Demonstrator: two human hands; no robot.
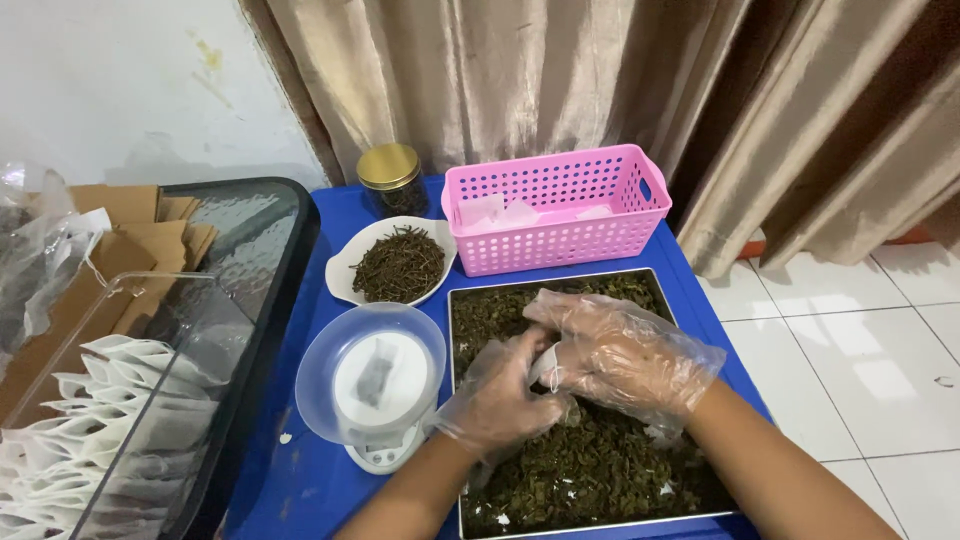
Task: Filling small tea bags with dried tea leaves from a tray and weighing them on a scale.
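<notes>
Both gloved hands meet over the metal tray [680, 505] of dried green leaves on the blue counter [335, 215]: the left hand [497, 397] has its fingers clenched around a small white pouch [548, 366], seemingly to hold its mouth up, while the right hand [622, 352] curls over it, fingers pinching at the opening. Just left stands a small scale [372, 385] under a clear bowl, within easy reach; farther off are a white dish of dark twigs [398, 262] and a pink basket [556, 208].

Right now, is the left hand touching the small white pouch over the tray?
Touching. The head view shows the left hand and right hand, both in clear gloves, gripping the white pouch between them above the leaf-filled tray.
</notes>
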